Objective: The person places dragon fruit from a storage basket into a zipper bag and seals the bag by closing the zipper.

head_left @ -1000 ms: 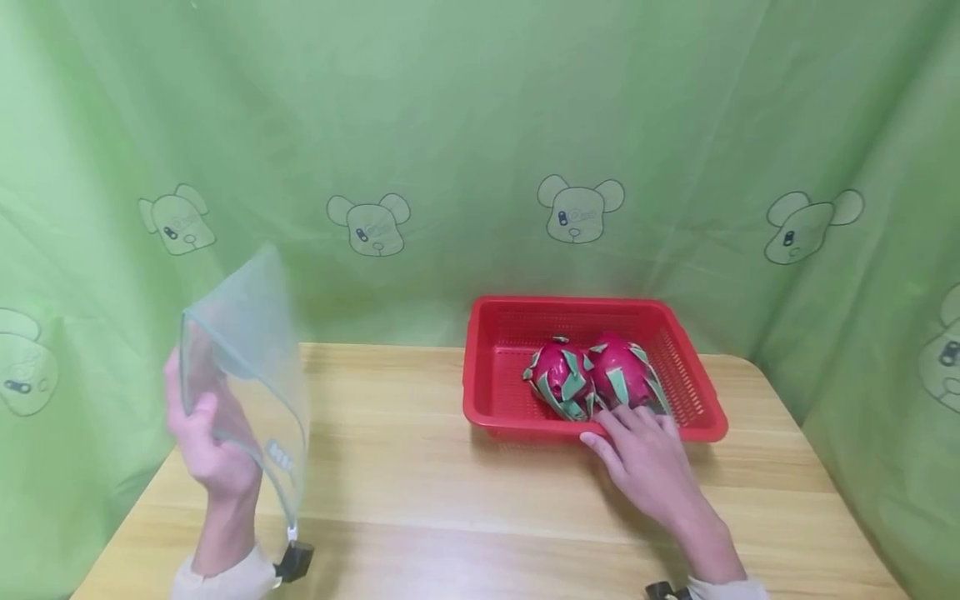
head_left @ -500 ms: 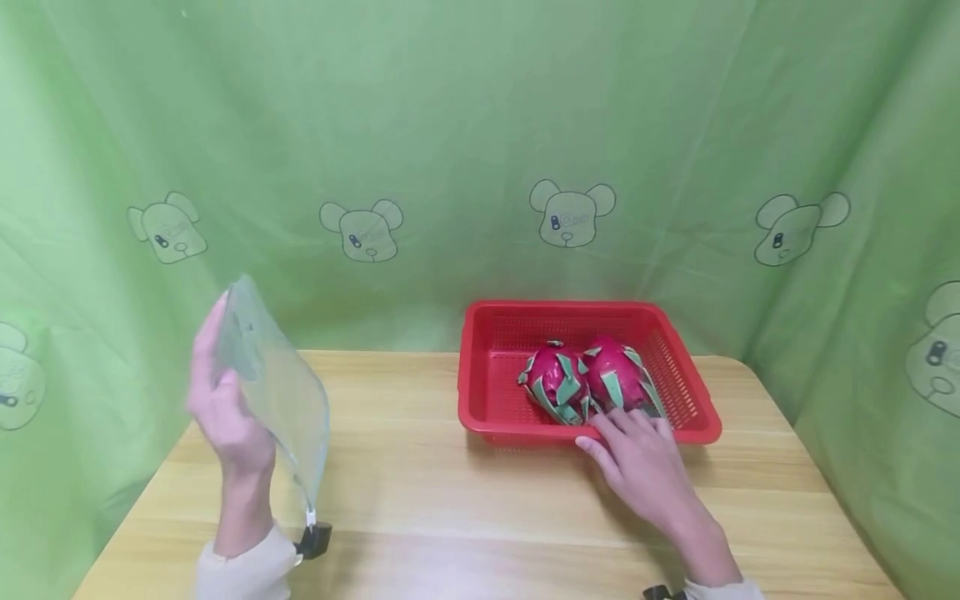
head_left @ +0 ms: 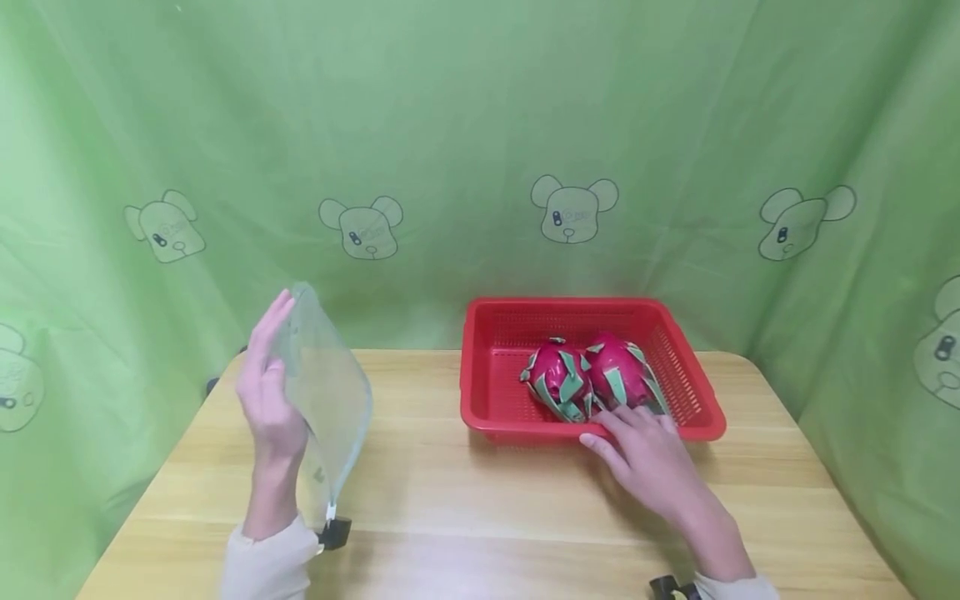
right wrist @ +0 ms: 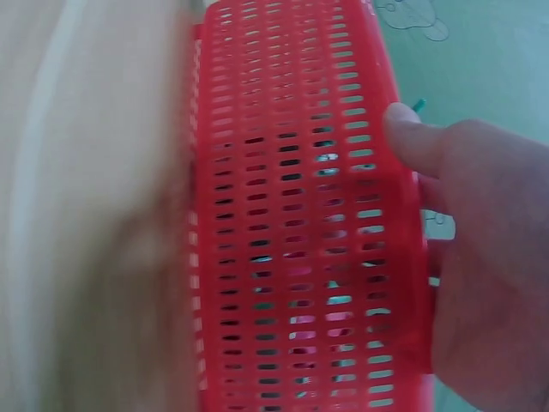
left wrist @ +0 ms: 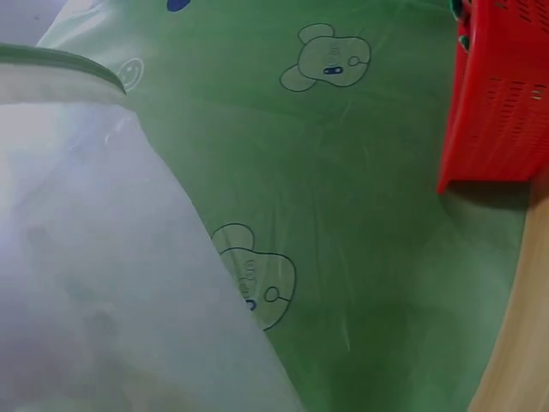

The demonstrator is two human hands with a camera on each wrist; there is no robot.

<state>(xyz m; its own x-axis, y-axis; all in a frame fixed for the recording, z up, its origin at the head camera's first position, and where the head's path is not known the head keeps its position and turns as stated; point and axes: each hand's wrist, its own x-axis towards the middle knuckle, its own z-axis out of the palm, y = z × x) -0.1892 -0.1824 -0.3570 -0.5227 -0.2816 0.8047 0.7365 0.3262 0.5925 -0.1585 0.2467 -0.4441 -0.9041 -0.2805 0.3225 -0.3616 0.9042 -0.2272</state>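
My left hand (head_left: 270, 408) holds up a translucent zip pouch (head_left: 330, 392) at the left, its fingers pointing up along the pouch's side. The white zipper pull (head_left: 331, 511) hangs at the bottom corner. In the left wrist view the frosted pouch (left wrist: 129, 275) fills the left side, hiding the fingers. At the right, my right hand (head_left: 648, 454) grips the front rim of a red perforated basket (head_left: 504, 427), fingers over the rim and thumb against it. Two dragon fruits, a left one (head_left: 555, 375) and a right one (head_left: 618, 371), lie side by side inside.
The basket stands toward the back of a light wooden table (head_left: 450, 508). Close behind and on both sides hangs a green curtain (head_left: 450, 133) with printed bear heads. A small dark thing (head_left: 212, 386) shows by the table's back left corner.
My left hand has moved right with the pouch and turned, so the pouch now appears more edge-on. My right hand stays on the basket rim; the basket and fruits have not moved.
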